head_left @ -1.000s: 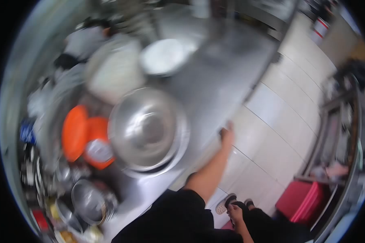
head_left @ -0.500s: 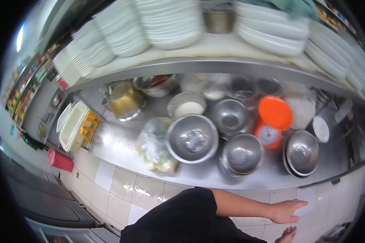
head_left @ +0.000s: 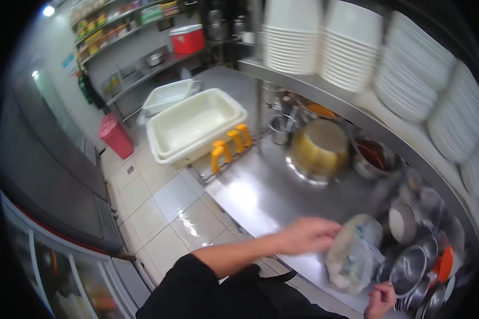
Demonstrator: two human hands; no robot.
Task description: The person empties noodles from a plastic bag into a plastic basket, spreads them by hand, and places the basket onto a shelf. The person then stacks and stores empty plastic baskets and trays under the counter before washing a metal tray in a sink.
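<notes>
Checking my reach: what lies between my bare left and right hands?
In the head view, a translucent plastic bag with pale contents lies between your left hand and right hand.

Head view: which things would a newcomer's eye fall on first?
Probably the white dishes, stacked high on the shelf at upper right. Next come the pale tubs, left of centre. Then the bag at lower right, between left hand and right hand.

there is room to pass over the bench (head_left: pixel 282 202) between the gold pot (head_left: pixel 322 151) and the bag (head_left: pixel 351 260). bowls (head_left: pixel 407 271) crowd the bag's right side. the shelf (head_left: pixel 303 82) overhangs the back, hindering reach from above.
</notes>
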